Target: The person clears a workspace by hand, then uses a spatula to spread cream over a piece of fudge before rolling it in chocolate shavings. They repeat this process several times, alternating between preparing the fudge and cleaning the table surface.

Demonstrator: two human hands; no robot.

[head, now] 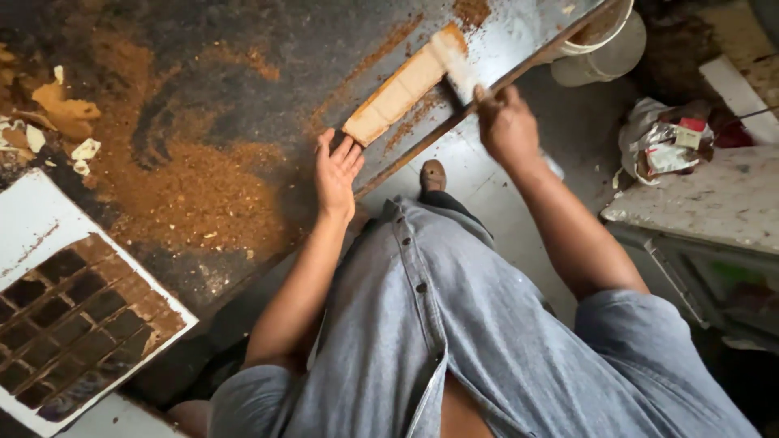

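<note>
Pale block: long, stiff, likely crumbly; lies on worktop between both hands. Left hand open, fingertips touching its near end. Right hand closed on a brush at its far end. Best gripped along long sides.

Pale tan rectangular block flat on dark dusty table, near its edge

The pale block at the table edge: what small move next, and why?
Probably another short stroke of the scraper along the pale block. The right hand grips the scraper at the block's far end, the left hand braces the near end, and brown powder lies around it.
</note>
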